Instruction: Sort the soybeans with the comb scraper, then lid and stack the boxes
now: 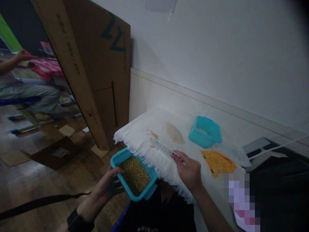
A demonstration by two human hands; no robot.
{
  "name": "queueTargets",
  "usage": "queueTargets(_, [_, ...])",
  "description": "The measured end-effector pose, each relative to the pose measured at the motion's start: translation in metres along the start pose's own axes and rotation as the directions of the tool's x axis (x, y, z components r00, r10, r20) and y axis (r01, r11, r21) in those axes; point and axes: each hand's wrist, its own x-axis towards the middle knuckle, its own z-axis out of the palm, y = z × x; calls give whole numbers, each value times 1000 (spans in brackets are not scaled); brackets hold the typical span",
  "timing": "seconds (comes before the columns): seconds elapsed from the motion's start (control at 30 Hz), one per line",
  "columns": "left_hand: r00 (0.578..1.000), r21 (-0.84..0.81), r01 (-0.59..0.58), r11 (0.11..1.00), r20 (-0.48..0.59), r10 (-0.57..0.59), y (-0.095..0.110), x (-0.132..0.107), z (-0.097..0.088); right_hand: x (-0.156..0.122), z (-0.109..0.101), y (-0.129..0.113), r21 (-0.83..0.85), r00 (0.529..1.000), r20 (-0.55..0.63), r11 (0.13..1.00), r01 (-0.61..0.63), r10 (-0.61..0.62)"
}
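Note:
My left hand (107, 187) grips a teal plastic tub (147, 193) filled with yellow-green beans (135, 175), held just below the fringed edge of a white cloth (142, 129) on the table. My right hand (189, 170) is closed on a white ruler-like strip (163, 147) that lies flat on the cloth, pointing away from me. A few loose beans (152, 134) lie on the cloth beside the strip's far end. A pale heap of grain (174, 132) sits farther back.
A second teal tub (205, 131) stands behind on the table, next to an orange heap (218, 162) and a clear lid (238, 154). Tall cardboard boxes (96, 64) lean against the wall at left. Another person's arm (12, 62) shows at far left.

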Motion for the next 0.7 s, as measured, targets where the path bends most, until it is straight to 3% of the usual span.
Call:
queueTargets(0.33, [1000,24,-28,999,-2,28,-1,-1,1,4,3,8,45,998,-1,997,-69,69])
queueTargets(0.7, [999,37,-19,999,-30,20,2,-5,4,8,3,2,102,998,27,993,-56,54])
